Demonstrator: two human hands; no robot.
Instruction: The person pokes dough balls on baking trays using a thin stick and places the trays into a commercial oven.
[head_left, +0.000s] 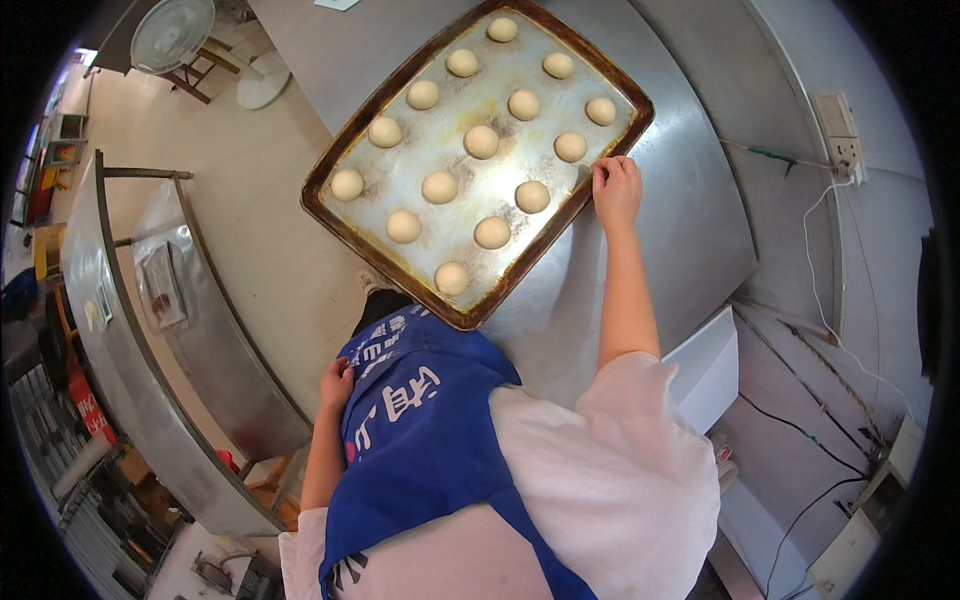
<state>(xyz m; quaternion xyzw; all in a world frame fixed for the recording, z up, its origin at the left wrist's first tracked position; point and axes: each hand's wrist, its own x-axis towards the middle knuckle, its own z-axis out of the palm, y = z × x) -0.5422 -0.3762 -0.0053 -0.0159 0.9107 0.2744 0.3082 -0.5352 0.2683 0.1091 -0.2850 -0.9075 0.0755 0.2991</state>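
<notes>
A dark-rimmed metal baking tray [485, 325] lies at an angle on the steel table, its near left corner jutting out past the table edge. Rows of round, pale dough balls [481, 142] are spaced apart across it. At the tray's right-hand rim is my right hand [616, 190], fingers pinched together on the edge close to one dough ball [570, 147]. My left hand [337, 382] hangs low beside the blue apron [420, 440], its fingers curled and nothing visible in them.
The steel table [690, 190] meets a wall on the right, where a socket [846, 150] and a white cable hang. Steel shelving [150, 370] stands on the left. A white fan [172, 35] and a wooden stool [205, 70] are at the far left.
</notes>
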